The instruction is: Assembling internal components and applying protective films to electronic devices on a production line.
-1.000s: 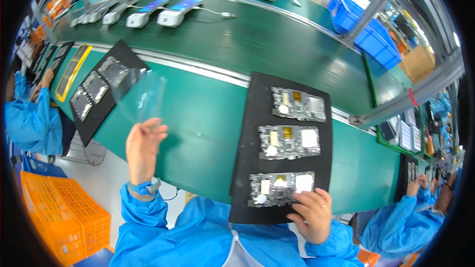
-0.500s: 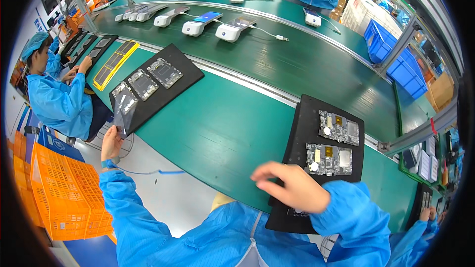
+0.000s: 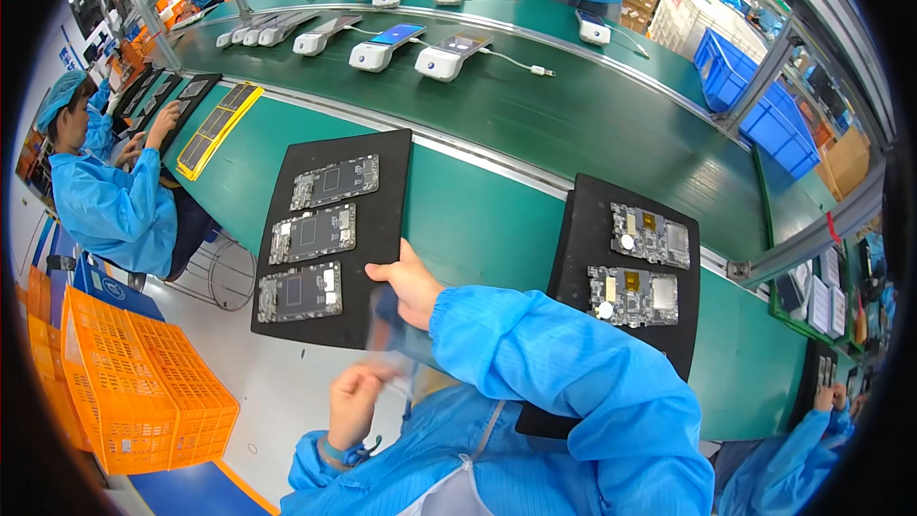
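Note:
My right hand (image 3: pixel 409 285) reaches across to the left and is closed on the right edge of a black mat (image 3: pixel 368 220). On that mat lie three circuit boards: a far one (image 3: pixel 334 182), a middle one (image 3: pixel 312 233) and a near one (image 3: pixel 300 292). Lower down, in front of my body, my left hand (image 3: pixel 353 403) is closed on a thin clear plastic film (image 3: pixel 394 349), which is blurred by motion. To the right, a second black mat (image 3: pixel 611 229) bears two boards, one far (image 3: pixel 650 235) and one near (image 3: pixel 634 295); my right sleeve covers its near part.
A yellow-edged panel (image 3: pixel 220 131) lies at the left. Beyond the rail, white handheld devices (image 3: pixel 441 62) stand on the green belt. Orange crates (image 3: pixel 153 382) are at my lower left, blue bins (image 3: pixel 764 115) at the right. A co-worker (image 3: pixel 110 201) sits at the left.
The left mat has turned and come nearer and rightward. My right hand has moved left onto its edge. My left hand has drawn the film off the boards toward my body.

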The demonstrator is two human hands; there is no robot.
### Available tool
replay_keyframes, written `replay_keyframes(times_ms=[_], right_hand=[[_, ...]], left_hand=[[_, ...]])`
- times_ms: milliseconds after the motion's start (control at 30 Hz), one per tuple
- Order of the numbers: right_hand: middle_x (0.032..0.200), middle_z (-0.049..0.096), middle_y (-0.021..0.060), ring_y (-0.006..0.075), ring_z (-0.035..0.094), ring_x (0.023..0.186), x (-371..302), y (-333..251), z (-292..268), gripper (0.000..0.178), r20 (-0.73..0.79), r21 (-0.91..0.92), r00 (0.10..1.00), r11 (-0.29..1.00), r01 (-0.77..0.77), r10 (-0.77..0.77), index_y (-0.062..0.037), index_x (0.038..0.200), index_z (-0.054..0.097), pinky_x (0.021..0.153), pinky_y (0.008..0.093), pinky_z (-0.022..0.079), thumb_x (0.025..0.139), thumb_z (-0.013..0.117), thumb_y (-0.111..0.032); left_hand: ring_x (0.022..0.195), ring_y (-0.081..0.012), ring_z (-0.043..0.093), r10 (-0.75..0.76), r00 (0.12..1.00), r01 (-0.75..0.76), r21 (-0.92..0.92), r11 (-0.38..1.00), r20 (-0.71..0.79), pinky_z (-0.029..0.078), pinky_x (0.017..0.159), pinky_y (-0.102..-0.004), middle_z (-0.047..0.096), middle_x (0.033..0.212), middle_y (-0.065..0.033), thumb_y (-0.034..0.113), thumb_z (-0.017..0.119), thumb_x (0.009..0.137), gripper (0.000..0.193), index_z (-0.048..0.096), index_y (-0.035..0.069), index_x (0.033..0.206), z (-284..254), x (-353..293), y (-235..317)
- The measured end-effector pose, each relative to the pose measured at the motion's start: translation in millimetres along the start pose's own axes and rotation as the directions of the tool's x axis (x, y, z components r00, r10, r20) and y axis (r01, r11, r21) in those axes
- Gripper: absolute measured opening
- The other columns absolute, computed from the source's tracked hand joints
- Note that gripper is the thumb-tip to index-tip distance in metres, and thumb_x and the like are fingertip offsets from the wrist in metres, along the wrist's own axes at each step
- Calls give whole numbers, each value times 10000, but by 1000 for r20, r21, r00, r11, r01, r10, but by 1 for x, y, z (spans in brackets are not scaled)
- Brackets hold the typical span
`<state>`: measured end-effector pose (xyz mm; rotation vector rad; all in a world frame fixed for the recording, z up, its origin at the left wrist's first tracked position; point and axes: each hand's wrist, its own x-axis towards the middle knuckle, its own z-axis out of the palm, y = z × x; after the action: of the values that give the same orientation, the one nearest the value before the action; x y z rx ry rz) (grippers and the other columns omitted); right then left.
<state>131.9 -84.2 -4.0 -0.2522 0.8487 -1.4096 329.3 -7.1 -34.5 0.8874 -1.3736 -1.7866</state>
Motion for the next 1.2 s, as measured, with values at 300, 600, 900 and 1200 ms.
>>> replay_keyframes(times_ms=[300,600,900,1200], right_hand=[[1333,474,96,233,486,1208,-107,-89,-23,618,24,-32,992,991,127,-126,-105,1424,314,1011,392,408,875,560,33],[1380,441,98,222,434,1270,-276,-143,-116,704,-196,-109,900,921,375,-390,-46,1442,284,1059,364,361,832,633,1],[1354,473,122,225,478,1235,-363,-86,-207,714,-440,-196,819,929,314,-370,-12,1423,311,1024,350,396,810,677,-38],[1202,558,135,216,550,1112,-360,-85,-214,608,-474,-653,722,752,97,-504,32,1355,337,970,337,433,854,664,-76]], left_hand=[[875,-326,608,-63,827,152,-115,982,558,484,886,-448,641,884,-173,195,559,929,229,598,24,782,-58,0,-42],[531,-80,422,-118,955,184,-229,956,272,414,488,-248,434,686,-1,327,426,1014,278,428,96,859,-53,37,-24],[416,-90,461,18,928,-41,56,998,371,411,399,-223,545,712,-74,248,469,1004,245,477,20,916,23,69,51],[761,-228,674,223,749,-417,183,890,625,537,720,-315,649,948,-160,-35,474,924,143,602,-44,986,117,89,86]])
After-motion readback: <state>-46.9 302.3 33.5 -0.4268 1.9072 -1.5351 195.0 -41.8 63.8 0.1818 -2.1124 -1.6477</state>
